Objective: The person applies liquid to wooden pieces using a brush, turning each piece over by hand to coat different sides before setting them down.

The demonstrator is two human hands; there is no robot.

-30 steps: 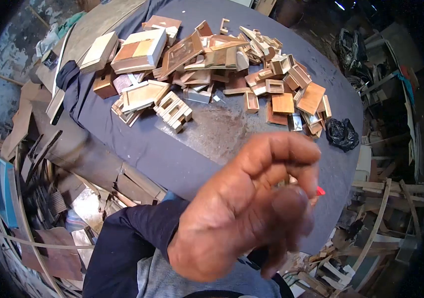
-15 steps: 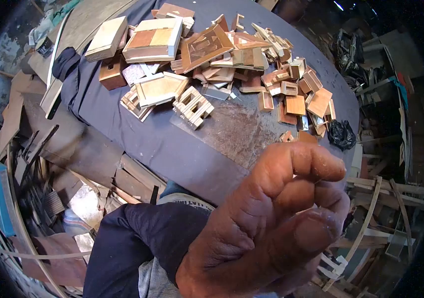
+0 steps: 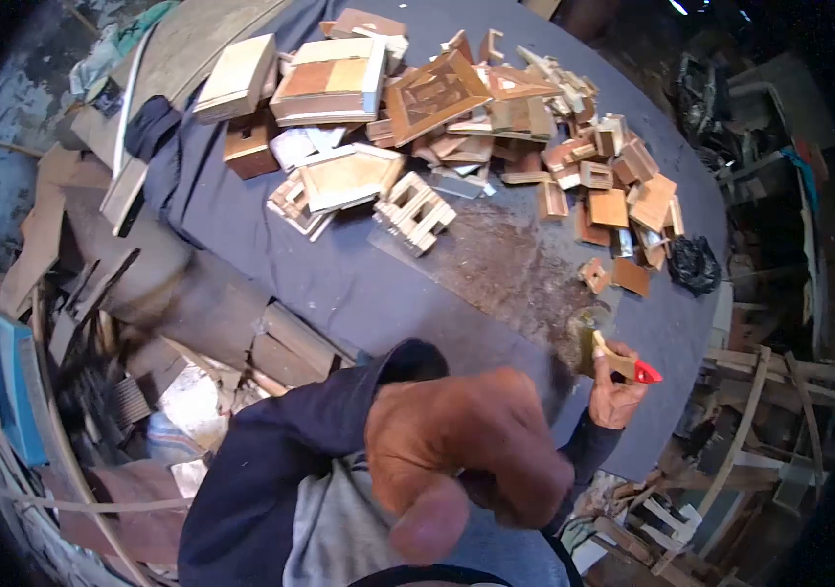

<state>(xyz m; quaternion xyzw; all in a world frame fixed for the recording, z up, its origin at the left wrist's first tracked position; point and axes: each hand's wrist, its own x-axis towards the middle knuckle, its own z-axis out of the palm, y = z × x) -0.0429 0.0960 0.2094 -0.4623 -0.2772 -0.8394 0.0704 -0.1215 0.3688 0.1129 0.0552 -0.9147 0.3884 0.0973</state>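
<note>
My left hand [image 3: 466, 450] is close to the camera, above my lap, with its fingers curled in and partly blurred. Whether anything sits inside them is hidden. Out at the near right side of the cloth-covered table, my right hand [image 3: 615, 399] grips a wooden-handled brush [image 3: 623, 364] with a red end. The brush's other end points at a small, greenish see-through container [image 3: 589, 321], and I cannot tell if they touch. Just beyond lie a small wooden piece with a hole [image 3: 594, 275] and a flat brown wooden piece [image 3: 631, 278].
Wooden boxes [image 3: 329, 83], a framed panel [image 3: 437, 96] and a slatted wooden piece [image 3: 415, 213] are heaped across the dark cloth [image 3: 270, 240]. A black plastic bag [image 3: 694, 265] lies at the right edge. Scrap wood [image 3: 730, 450] crowds the floor on both sides.
My left hand has drawn back left and down from in front of the camera. My right hand with the brush and the container now show. The view has shifted slightly.
</note>
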